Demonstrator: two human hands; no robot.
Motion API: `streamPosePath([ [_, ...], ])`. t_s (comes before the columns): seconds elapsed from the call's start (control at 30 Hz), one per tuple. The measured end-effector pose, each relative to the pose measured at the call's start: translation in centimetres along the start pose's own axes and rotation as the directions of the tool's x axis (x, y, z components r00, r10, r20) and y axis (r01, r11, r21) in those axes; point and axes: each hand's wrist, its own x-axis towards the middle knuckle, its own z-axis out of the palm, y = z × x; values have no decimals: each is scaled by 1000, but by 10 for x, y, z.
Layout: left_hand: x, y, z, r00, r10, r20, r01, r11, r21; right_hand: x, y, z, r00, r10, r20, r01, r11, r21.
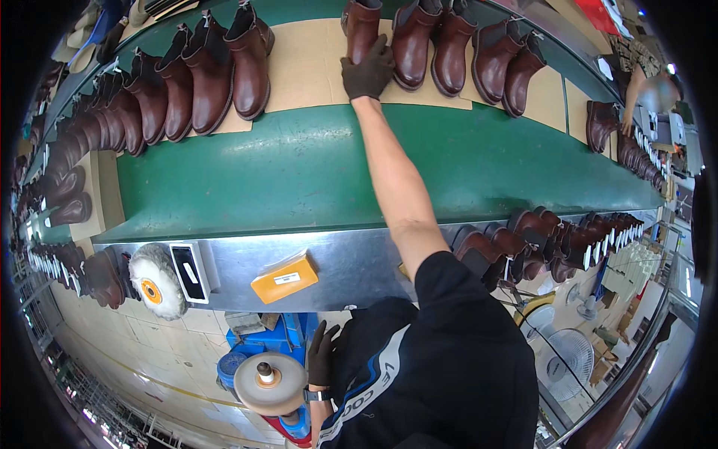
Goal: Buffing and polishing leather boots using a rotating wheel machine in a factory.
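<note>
In a dark glove, my right hand (368,71) reaches across the green bench and closes round the toe of a brown ankle boot (360,28) at the far side. The boot's shaft runs up to the picture's edge. Beside it on the right stands another brown boot (412,49); a gap separates it from the boots (249,63) on the left. Down near my waist, my gloved left hand (320,353) holds nothing, its fingers stretched out and apart. A dark watch is on that wrist, and a round grey polishing wheel (250,383) lies close by.
Boots line cardboard sheets (307,67) along the green bench (284,161). On the metal ledge (351,262) are a yellow box (284,278), a white fluffy wheel (158,281) and a black-and-white flat case (190,272). More boots (479,251) stand right. Another person (643,86) is at the far right.
</note>
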Motion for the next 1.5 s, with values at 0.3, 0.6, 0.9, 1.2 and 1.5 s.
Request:
streamPosePath([
  [0.3, -23, 9, 6, 965, 230, -128, -134, 848, 512, -54, -137, 66, 917, 70, 393, -231, 896, 379],
  [0.6, -7, 32, 2, 944, -58, -326, -95, 895, -436, -66, -111, 47, 948, -24, 318, -265, 497, 826],
  [0.9, 41, 52, -13, 866, 420, -272, -432, 355, -829, -303, -22, -223, 422, -678, 602, -217, 569, 793],
  [1.2, -73, -36, -32, 932, 265, 247, 41, 600, -799, -286, -79, -340, -823, -462, 330, 365, 15, 931],
  [1.5, -89, -165, 37, 384, 714, -585, -870, 492, 30, -354, 43, -324, -833, -135, 536, 112, 909, 402],
])
